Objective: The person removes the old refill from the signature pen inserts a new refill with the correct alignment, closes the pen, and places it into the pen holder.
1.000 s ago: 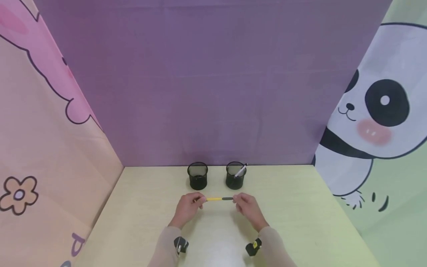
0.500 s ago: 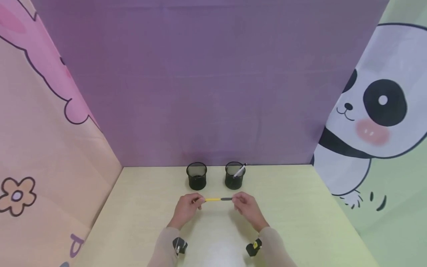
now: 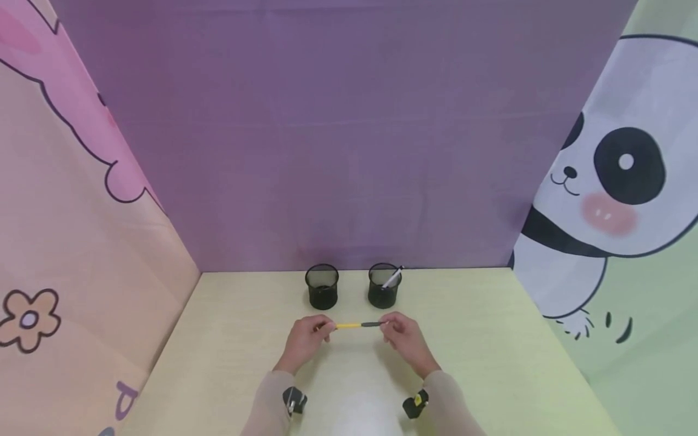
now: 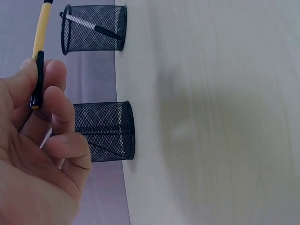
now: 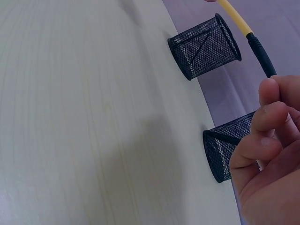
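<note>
A yellow pen [image 3: 348,326] with a black grip is held level above the table, in front of two cups. My left hand [image 3: 306,340] pinches its black clip end between thumb and fingers; the clip shows in the left wrist view. The tip end of the pen [image 5: 238,19] is pinched by my right hand [image 3: 410,343], whose fingertips hide the point. Behind the hands stand a left black mesh pen cup [image 3: 323,298] and a right one [image 3: 383,297]. A white pen [image 3: 392,278] with a black grip leans in the right cup.
Both cups stand near the back edge of the pale wooden table [image 3: 234,339], against a purple backdrop [image 3: 349,139]. Dark lines show through the left cup's mesh; I cannot tell whether they are seams or contents. Printed cloths hang at both sides.
The head view has shifted very slightly. Both hands keep their hold on the yellow pen in almost the same place, and the cups stay where they were.
</note>
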Action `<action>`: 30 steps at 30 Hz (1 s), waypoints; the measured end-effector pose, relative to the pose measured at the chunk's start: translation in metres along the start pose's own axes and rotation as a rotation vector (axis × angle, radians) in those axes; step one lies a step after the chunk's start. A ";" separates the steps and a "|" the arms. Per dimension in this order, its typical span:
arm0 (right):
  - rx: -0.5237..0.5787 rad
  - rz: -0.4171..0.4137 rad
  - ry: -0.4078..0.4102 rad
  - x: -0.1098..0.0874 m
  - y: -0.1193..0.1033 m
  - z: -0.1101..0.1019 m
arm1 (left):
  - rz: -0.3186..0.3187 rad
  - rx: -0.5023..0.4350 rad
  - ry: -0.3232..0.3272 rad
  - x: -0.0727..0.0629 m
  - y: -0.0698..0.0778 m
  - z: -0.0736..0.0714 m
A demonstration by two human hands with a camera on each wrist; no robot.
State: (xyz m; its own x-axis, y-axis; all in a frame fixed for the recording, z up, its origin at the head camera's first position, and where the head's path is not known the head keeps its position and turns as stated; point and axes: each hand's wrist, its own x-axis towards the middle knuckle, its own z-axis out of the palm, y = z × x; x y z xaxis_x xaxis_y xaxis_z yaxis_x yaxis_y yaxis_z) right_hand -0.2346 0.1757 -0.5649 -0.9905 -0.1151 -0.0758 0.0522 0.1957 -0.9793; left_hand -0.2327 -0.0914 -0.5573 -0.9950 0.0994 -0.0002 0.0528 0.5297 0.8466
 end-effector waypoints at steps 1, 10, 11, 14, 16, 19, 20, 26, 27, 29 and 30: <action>0.002 -0.001 0.000 0.000 0.000 0.000 | 0.000 0.000 -0.001 0.000 0.000 0.000; -0.072 0.061 0.003 0.002 0.002 0.001 | -0.005 0.000 -0.003 0.001 0.004 0.000; -0.081 0.068 0.004 0.003 0.003 0.001 | -0.004 -0.001 -0.002 0.001 0.004 0.000; -0.097 0.070 0.000 0.004 0.004 0.001 | -0.008 0.002 -0.003 0.001 0.004 0.000; -0.097 0.066 -0.002 0.004 0.005 0.002 | -0.001 0.008 -0.005 0.001 0.004 0.000; -0.099 0.056 -0.008 0.004 0.005 0.001 | -0.007 0.010 -0.007 0.001 0.005 0.000; -0.099 0.054 -0.009 0.004 0.005 0.001 | -0.007 0.010 -0.009 0.001 0.005 0.000; -0.089 0.027 -0.033 0.002 0.003 0.000 | -0.013 0.012 -0.013 0.001 0.005 -0.001; -0.086 0.022 -0.035 0.002 0.003 0.000 | -0.008 0.017 -0.014 0.001 0.005 -0.001; -0.078 0.008 -0.034 0.001 0.002 -0.001 | -0.005 0.022 -0.014 0.001 0.004 -0.001; -0.076 0.003 -0.028 0.001 0.002 -0.001 | -0.003 0.024 -0.014 0.001 0.004 -0.001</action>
State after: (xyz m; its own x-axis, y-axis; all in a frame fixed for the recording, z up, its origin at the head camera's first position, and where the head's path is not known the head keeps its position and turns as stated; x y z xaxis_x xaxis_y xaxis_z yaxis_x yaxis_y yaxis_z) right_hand -0.2352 0.1769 -0.5667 -0.9863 -0.1411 -0.0850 0.0444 0.2690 -0.9621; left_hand -0.2337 -0.0899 -0.5535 -0.9939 0.1097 -0.0106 0.0518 0.5501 0.8335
